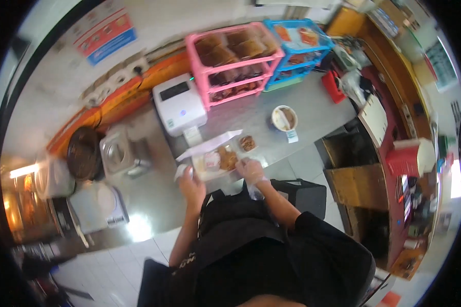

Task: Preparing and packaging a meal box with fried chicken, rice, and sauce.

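Wide fisheye view from head height, steeply downward, near the left hand (pixel 192 187) and right hand (pixel 252 171).

- under my hands, the counter (pixel 235 120) looks like smooth metal, with a glossy glare patch.
- over my right hand (pixel 250 170), thin, clear, crinkled plastic.
- the box lid (pixel 210 145) near me: smooth, matt; paper or foam, i can't tell.
- pink rack (pixel 243 64), blue rack (pixel 307 50): smooth plastic.
- printer (pixel 182 110): plastic casing; its slip (pixel 193 135), paper.
- my apron (pixel 241 227): matt cloth.
- cabinet (pixel 357 185): wood.
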The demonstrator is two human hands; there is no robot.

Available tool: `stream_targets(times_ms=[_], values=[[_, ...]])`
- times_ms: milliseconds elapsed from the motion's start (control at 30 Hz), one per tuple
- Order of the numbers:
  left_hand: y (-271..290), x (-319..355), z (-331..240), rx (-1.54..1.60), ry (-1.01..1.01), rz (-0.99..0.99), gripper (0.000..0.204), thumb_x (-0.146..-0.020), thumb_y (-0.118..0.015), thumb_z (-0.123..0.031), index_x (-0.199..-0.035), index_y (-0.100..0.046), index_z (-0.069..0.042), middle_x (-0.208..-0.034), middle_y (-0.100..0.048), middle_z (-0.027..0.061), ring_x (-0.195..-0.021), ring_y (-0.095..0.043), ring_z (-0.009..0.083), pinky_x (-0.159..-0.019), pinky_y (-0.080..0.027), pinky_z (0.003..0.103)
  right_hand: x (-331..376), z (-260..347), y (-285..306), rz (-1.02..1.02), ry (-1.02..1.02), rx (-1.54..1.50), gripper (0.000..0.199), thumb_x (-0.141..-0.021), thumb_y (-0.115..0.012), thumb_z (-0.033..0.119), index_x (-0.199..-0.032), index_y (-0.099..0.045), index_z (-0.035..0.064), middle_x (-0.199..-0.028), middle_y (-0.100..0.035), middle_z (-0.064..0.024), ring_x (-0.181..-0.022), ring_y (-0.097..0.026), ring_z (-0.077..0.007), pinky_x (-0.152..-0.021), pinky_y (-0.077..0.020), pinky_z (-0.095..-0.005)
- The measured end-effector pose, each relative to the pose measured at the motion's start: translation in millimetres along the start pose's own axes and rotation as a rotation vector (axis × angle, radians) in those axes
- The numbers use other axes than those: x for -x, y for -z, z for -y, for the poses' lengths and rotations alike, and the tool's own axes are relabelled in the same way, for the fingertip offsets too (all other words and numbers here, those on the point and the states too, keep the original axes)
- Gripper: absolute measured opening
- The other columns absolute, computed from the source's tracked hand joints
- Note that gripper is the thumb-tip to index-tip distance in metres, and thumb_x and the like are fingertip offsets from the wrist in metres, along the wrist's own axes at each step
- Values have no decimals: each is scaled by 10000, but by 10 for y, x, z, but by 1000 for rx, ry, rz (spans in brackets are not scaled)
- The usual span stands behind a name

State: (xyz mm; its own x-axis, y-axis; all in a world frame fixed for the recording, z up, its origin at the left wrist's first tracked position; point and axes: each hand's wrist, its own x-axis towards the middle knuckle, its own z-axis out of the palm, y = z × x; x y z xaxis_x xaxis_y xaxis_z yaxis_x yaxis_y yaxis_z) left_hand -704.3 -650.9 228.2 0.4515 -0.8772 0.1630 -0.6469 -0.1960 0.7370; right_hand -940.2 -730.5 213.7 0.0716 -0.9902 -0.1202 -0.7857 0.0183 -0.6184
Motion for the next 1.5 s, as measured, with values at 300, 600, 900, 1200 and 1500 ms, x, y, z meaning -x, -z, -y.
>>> stream_targets(times_ms=[300, 600, 900, 1200, 1500], values=[[473, 493, -464, 350, 374, 205, 429, -916, -456, 40, -1343, -493, 22, -1297, -516, 218, -1077, -632, 299, -720, -575, 317, -1419, -890, 1474, -214, 62, -22, 380, -953, -546, 364, -817, -677, 34, -749, -641, -237, -700, -661, -372, -655, -513, -469], [-52, 420, -1331, 416, 519, -41, 413, -930, -494, 12, -1343, -494, 13, -1291, -480, 161, -1091, -585, 257, -833, -542, 330, -3951, -1169, 2861, -617, -230, -123, 301, -896, -599, 332, -1024, -731, 94, -1013, -707, -214, -953, -669, -421, -896, -491, -510], [-866, 466, -2411, 490, 476, -222, 437, -965, -522, -6, -1395, -447, -3, -1296, -528, 165, -1004, -640, 216, -845, -554, 315, -4673, -1216, 2924, -361, -290, -77, 479, -881, -615, 433, -1256, -659, 138, -1175, -690, -190, -1113, -648, -373, -1085, -358, -503], [-1044, 365, -2430, 497, 505, -305, 444, -951, -525, -3, -1390, -460, -17, -1318, -532, 175, -980, -640, 216, -830, -558, 309, -3891, -1889, 2704, -264, -206, -1179, 341, -914, -687, 255, -1105, -672, -27, -951, -711, -112, -900, -682, -210, -794, -533, -338], [-1076, 20, -2632, 440, 318, -184, 430, -957, -547, -27, -1381, -479, -46, -1341, -535, 142, -975, -638, 177, -863, -537, 293, -3604, -1866, 2928, -114, -271, -1487, 253, -954, -625, 160, -1156, -621, 9, -1054, -677, -82, -971, -654, -184, -814, -541, -322]])
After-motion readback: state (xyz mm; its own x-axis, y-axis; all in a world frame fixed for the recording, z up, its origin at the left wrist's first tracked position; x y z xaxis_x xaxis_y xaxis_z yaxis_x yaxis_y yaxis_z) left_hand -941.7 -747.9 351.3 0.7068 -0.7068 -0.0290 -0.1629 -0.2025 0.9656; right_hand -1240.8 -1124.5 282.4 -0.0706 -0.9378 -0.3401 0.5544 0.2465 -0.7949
